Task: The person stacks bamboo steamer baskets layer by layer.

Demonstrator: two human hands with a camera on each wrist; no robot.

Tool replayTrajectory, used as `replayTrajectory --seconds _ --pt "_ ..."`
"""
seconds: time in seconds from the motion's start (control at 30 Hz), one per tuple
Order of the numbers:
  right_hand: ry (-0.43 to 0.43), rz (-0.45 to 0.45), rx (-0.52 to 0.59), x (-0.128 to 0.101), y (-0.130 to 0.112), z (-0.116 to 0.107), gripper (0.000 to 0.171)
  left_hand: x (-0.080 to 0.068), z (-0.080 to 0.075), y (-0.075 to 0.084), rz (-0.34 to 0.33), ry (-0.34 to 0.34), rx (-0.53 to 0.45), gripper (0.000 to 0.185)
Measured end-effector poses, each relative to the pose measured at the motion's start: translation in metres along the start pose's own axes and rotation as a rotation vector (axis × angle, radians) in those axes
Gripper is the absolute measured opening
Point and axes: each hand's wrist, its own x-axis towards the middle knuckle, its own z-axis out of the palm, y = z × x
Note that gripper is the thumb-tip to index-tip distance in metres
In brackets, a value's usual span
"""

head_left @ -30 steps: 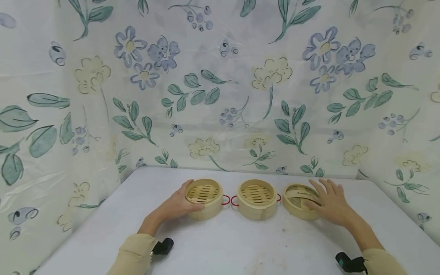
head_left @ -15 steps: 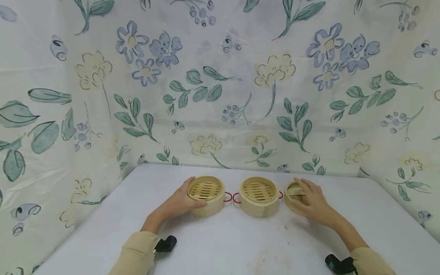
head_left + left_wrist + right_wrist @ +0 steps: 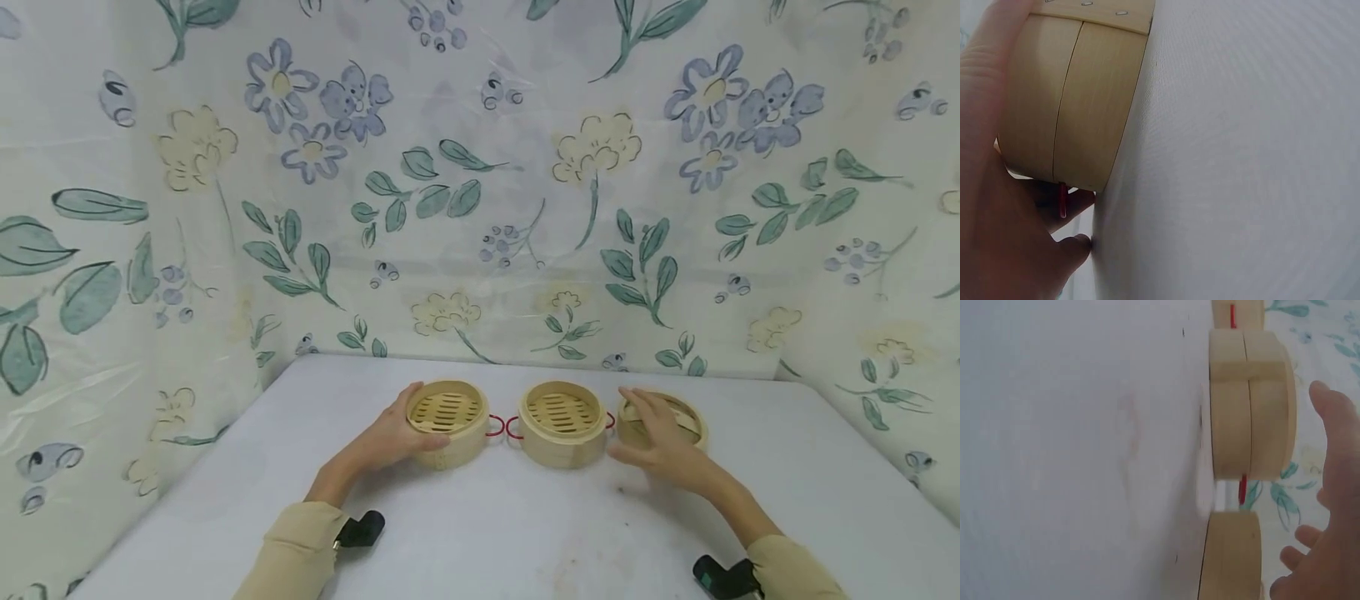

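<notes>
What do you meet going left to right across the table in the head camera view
left hand → left steamer basket → middle steamer basket → right hand, which overlaps the steamer lid at the right end of the row.

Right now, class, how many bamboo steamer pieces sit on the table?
3, in a row: the left basket held by the left hand, the middle basket standing free, and the lid under the right hand.
</notes>
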Motion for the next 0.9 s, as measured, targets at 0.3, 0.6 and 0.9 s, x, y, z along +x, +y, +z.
replayTrajectory --seconds 0.3,0.6,0.9 --pt "-0.005 -0.044 0.000 0.010 -0.017 0.016 0.096 -0.001 -0.002 -0.002 0.002 0.009 -0.004 0.118" --pt "-0.019 -0.038 0.044 0.019 -0.020 0.026 0.100 0.000 0.002 0.000 0.001 0.004 -0.007 0.116" --pt "-0.030 -0.018 0.049 0.031 -0.018 0.030 0.100 0.000 0.001 0.000 -0.010 0.012 -0.006 0.116"
